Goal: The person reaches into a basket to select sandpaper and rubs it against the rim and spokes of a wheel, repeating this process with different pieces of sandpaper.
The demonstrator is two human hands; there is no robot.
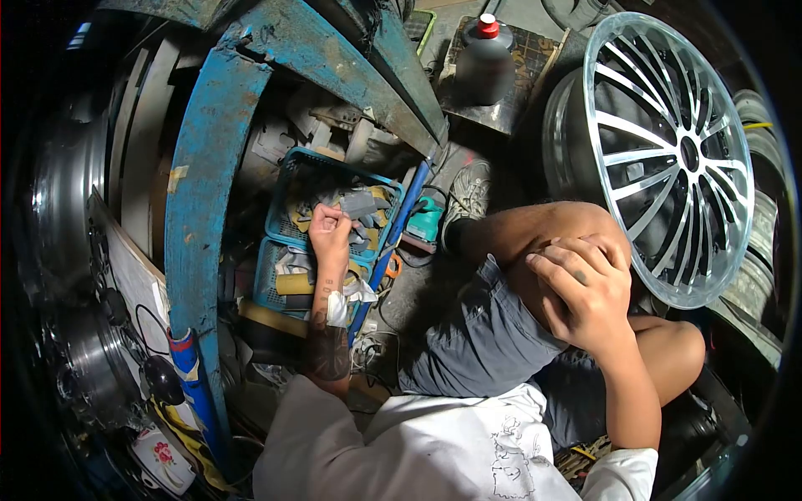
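My left hand (331,227) reaches over a blue plastic basket (276,204), thumb and fingers pinched on a small grey piece of sandpaper (359,203). Beneath it the basket holds a jumble of grey and yellowish scraps, too mixed to tell apart. A second blue basket (266,275) stands just nearer to me, with a yellow roll (293,284) and more scraps in it. On my bent knee rests my right hand (581,288), fingers laid over it and holding nothing. To its right a multi-spoke alloy wheel (614,159) stands upright on edge.
A worn blue steel frame (196,167) rises left of the baskets. On the floor lies a teal power sander (424,219), near my shoe (469,190). A dark bottle with a red cap (487,27) stands on a wooden box (522,79). More wheels line the left side.
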